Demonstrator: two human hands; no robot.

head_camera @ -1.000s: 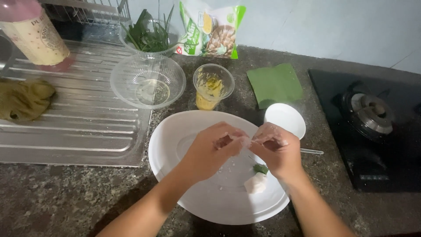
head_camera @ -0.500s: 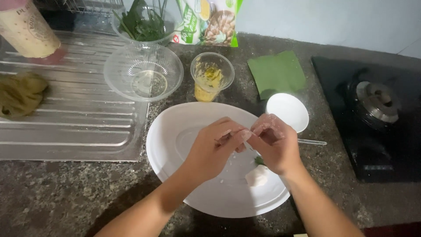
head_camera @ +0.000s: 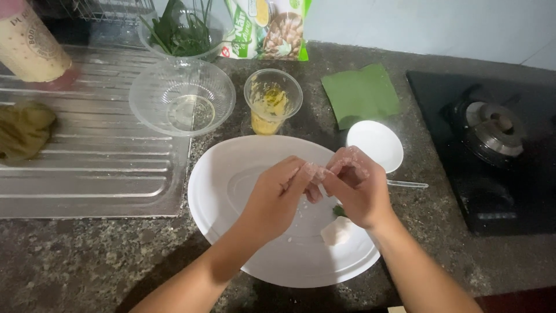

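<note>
Pinching together over the large round white plate (head_camera: 231, 191), your left hand (head_camera: 278, 197) and right hand (head_camera: 356, 191) are both closed on a small pale, floury piece of dough (head_camera: 315, 174) that sits right between their fingertips. Compared with a second ago, your hands have drawn closer: then the fingers were a little apart with the piece stretched between them, now they meet and fold over it, so the shaping looks to be tightening into a closed pinch. The piece is held above the plate, not resting on it, at the centre of both grips.

At 6 o'clock from your right hand a small white dough lump (head_camera: 336, 232) lies on the plate, with a green leaf scrap (head_camera: 339, 210) just beside it. At 12 o'clock from your hands stands the clear plastic cup with yellow liquid (head_camera: 272, 107); at 10 o'clock the clear plastic bowl (head_camera: 182, 95); at 1 o'clock the small white saucer (head_camera: 376, 142), with a folded green leaf square (head_camera: 362, 93) beyond.
</note>
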